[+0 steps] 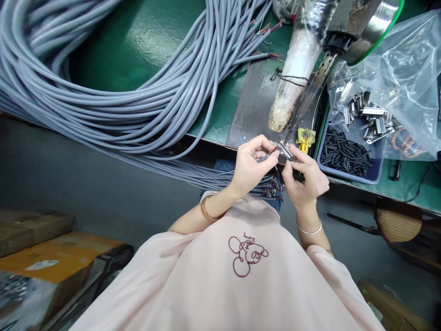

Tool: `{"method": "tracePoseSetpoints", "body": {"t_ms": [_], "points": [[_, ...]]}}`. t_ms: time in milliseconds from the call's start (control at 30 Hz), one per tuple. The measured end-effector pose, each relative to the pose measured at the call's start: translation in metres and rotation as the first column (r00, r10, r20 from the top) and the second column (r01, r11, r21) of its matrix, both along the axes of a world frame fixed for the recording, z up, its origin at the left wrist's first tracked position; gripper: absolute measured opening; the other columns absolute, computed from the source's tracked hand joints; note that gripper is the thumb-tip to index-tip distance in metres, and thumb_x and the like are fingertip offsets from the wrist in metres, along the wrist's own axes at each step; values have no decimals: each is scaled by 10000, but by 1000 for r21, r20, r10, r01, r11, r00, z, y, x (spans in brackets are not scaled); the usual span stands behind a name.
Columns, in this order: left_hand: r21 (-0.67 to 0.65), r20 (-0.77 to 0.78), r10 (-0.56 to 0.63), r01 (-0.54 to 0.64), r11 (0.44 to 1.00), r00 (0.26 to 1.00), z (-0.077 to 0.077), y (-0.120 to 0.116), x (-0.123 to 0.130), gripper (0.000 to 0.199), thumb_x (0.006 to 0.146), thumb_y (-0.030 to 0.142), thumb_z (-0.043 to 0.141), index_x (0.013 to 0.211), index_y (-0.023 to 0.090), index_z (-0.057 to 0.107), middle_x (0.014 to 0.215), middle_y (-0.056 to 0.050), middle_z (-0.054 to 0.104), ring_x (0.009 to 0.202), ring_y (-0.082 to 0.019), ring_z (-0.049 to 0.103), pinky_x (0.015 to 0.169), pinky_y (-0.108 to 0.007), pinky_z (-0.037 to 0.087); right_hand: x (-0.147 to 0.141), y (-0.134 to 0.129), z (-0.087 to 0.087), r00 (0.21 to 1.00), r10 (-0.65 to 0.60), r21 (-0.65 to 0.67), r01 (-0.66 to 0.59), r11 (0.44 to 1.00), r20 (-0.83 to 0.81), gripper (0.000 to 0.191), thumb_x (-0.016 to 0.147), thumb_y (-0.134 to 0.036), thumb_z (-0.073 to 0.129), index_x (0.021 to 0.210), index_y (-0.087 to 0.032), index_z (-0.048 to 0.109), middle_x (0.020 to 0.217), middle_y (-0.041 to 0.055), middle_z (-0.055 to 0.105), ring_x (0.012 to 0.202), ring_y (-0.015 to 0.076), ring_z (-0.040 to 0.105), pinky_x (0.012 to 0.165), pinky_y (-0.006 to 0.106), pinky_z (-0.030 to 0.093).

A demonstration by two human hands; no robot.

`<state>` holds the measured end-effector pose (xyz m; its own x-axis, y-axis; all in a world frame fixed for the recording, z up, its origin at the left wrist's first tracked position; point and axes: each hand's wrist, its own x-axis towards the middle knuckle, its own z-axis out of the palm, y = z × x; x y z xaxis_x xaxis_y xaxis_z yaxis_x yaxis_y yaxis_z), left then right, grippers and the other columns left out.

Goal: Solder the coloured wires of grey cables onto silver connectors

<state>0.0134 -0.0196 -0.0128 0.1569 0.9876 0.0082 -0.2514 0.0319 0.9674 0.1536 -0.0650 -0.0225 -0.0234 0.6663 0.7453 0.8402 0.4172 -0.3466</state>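
the d-sub connector sits between the person's two hands, at the near edge of a dark plate on the bench. the left hand pinches a grey cable just behind its coloured wires; the right hand looks to have the connector gripped at its right side by the fingertips. this piece seems midway to me: the wires are bared and right up by the pins, but from where i stand i can't tell whether any is joined yet.

just nearer, over the lap, hangs a cluster of cable ends that seem to carry connectors (too small to count or check), so i'd take those as further along. farther off and to the left, the big loop of grey cables runs over the green bench, its stripped ends showing wires and no connector that i can see; there looks to be plenty left.

to the right, a blue tray holds black sleeves, with loose connectors in a clear bag above, untouched. far right of the plate leans a spool with a green rim.
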Motion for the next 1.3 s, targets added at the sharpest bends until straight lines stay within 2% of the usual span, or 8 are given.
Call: {"method": "tracePoseSetpoints", "body": {"t_ms": [200, 267, 367, 433, 567, 700, 1033, 1300], "points": [[-12, 31, -43, 44, 999, 999, 0, -3, -2, 95, 800, 154, 700, 793, 149, 605, 752, 20, 607, 592, -33, 529, 554, -144, 441, -1, -2, 5, 1000, -13, 6, 13, 1000, -27, 161, 833, -113, 724, 896, -229, 630, 1079, 24, 792, 913, 174, 782, 755, 250, 632], [-43, 75, -81, 84, 996, 994, 2, -4, -5, 104, 784, 148, 691, 864, 153, 624, 749, 16, 625, 624, -49, 570, 579, -149, 473, -3, -5, 10, 990, -31, -121, 14, 993, -140, 115, 858, -147, 710, 863, -225, 625, 1020, 16, 795, 883, 168, 780, 715, 250, 638], [-109, 159, -162, 180, 978, 974, 5, -5, -10, 68, 763, 140, 662, 820, 151, 626, 666, 36, 590, 540, -38, 523, 532, -154, 456, -3, -12, 18, 932, -92, -367, -47, 929, -352, 78, 911, -225, 667, 855, -217, 612, 941, 5, 779, 783, 139, 766, 659, 241, 638], [-131, 183, -192, 217, 967, 964, 7, -6, -13, 44, 737, 118, 650, 765, 145, 631, 634, 42, 577, 495, -26, 477, 503, -156, 432, 0, -16, 25, 904, -140, -363, -18, 932, -404, 38, 933, -247, 644, 912, -220, 626, 891, -9, 766, 658, 112, 732, 587, 225, 610], [-146, 163, -207, 231, 962, 965, 8, -6, -13, 82, 700, 80, 631, 749, 138, 660, 619, 38, 592, 492, -24, 461, 479, -152, 390, 4, -21, 37, 973, -148, -221, 107, 969, -177, 168, 943, -244, 635, 1096, -273, 697, 792, -29, 758, 506, 90, 641, 504, 228, 529], [-127, 170, -228, 251, 960, 959, 9, -7, -13, 40, 722, 107, 654, 745, 140, 656, 596, 45, 574, 482, -25, 447, 472, -158, 375, 1, -18, 41, 998, -5, -248, 21, 968, 65, 271, 932, -232, 653, 1188, -296, 718, 906, -9, 798, 570, 93, 672, 594, 230, 547], [-115, 129, -185, 200, 973, 974, 6, -10, -14, 65, 748, 180, 702, 726, 134, 662, 634, 16, 616, 531, -45, 495, 497, -163, 393, 6, -22, 32, 995, -7, -356, -30, 934, -101, 284, 942, -232, 621, 1199, -292, 725, 936, -3, 802, 657, 135, 742, 661, 254, 607], [-120, 157, -193, 212, 970, 969, 8, -10, -14, 84, 778, 200, 680, 720, 143, 659, 582, 34, 570, 497, -45, 455, 488, -175, 397, 2, -21, 34, 1000, 19, -322, -14, 947, 14, 278, 945, -243, 625, 1200, -282, 730, 741, -19, 764, 504, 93, 614, 545, 231, 508]]}}
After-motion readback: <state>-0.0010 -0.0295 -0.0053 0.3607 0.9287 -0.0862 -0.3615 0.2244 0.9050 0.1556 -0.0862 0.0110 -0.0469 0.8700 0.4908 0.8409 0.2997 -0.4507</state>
